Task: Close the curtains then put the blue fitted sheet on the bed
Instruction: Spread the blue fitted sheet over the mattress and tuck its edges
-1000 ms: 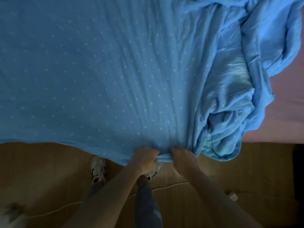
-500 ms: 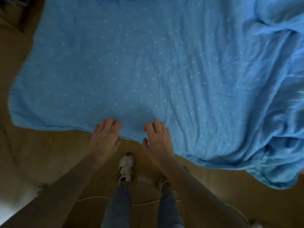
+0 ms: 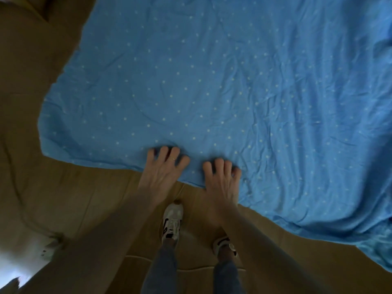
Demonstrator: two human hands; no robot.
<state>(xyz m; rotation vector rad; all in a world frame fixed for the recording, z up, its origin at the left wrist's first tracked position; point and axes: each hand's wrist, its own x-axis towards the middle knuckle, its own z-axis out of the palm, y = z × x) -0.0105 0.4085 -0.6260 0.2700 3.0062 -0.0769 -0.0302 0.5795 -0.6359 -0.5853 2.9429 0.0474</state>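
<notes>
Ideally the left hand (image 3: 164, 168) and right hand (image 3: 221, 180), fingers (image 3: 163, 152) spread flat at the near edge of the blue fitted sheet (image 3: 212, 81), should sweep outward to smooth its wrinkles.

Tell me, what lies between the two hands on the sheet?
Only the blue fitted sheet, near its edge, lies between the left hand and right hand; the head view shows nothing else there.
</notes>
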